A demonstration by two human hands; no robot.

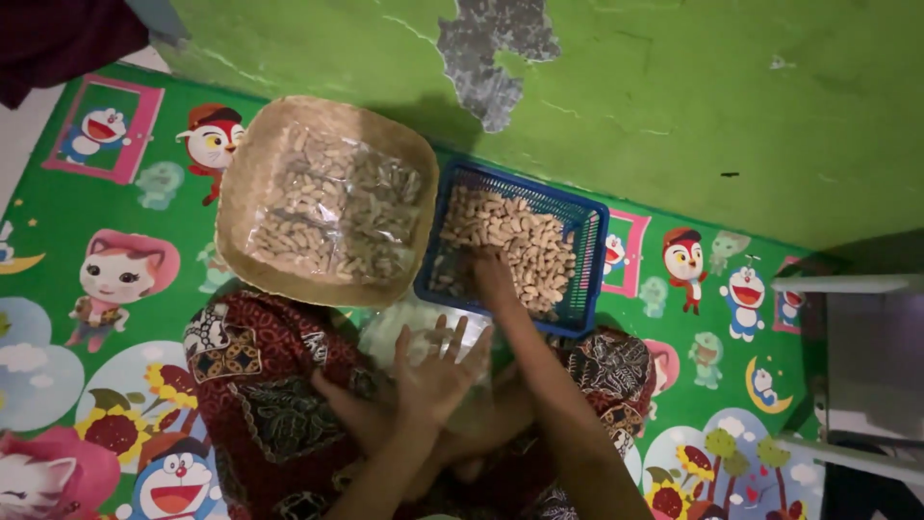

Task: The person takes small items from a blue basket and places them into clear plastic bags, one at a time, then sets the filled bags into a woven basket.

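We keep our left hand (438, 371) spread under the clear bag (414, 332), right hand (493, 274) (grip unclear) scooping peanuts (510, 241) from the blue basket (589, 279) just beyond.

Right hand (493, 274) buries its fingertips in the blue basket (589, 252) of peanuts; beside it, the clear bag (404, 323) blurs out.

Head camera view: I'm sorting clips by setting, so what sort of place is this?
Probably a home floor used for hand-packing. A child's cartoon floor mat lies against a peeling green wall, and on it stand a woven tray of bagged peanuts and a blue plastic basket of loose ones.
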